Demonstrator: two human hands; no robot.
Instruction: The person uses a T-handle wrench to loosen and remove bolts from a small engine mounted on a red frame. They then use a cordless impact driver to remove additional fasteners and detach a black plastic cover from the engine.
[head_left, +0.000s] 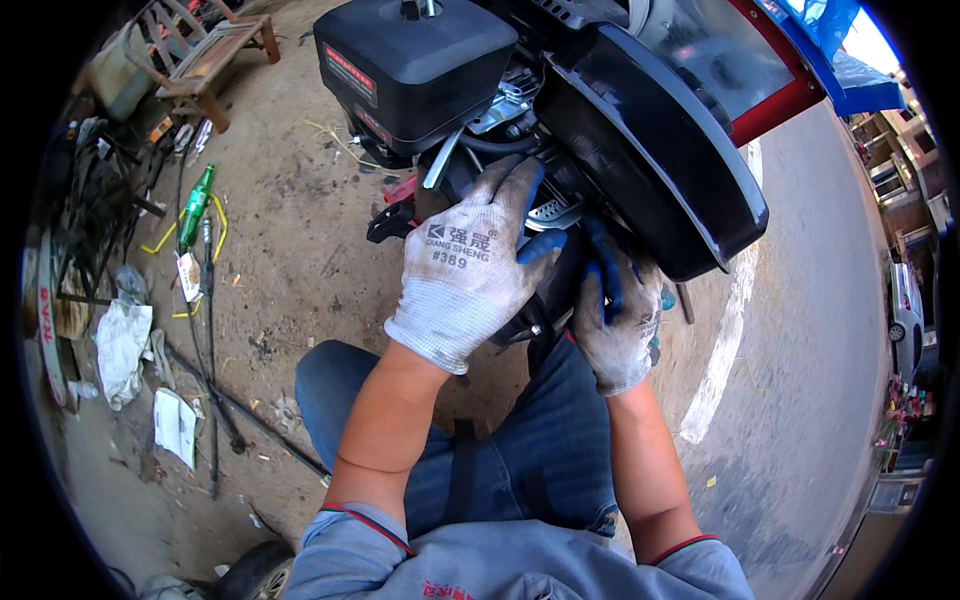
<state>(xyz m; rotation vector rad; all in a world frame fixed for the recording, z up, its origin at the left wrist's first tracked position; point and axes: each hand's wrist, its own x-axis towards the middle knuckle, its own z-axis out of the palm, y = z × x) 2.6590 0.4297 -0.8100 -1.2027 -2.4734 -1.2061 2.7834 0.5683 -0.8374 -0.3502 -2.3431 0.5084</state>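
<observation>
Both my hands wear grey-white knit gloves with blue coating on the palm side. They work low on a small black engine with a boxy black cover and a rounded black shroud. My left hand reaches over the engine, its fingers bent down among the parts and the tips hidden; what they grip, if anything, cannot be made out. A silver metal bracket shows beside its thumb. Under the shroud's lower edge, my right hand has index finger and thumb apart, with no held object visible; its other fingers are partly hidden.
A red-framed panel and blue plastic rise beyond the shroud. At left lie a green bottle, hoses, a dark rod and white scraps. A wooden chair stands far left; a road with parked cars runs along the right.
</observation>
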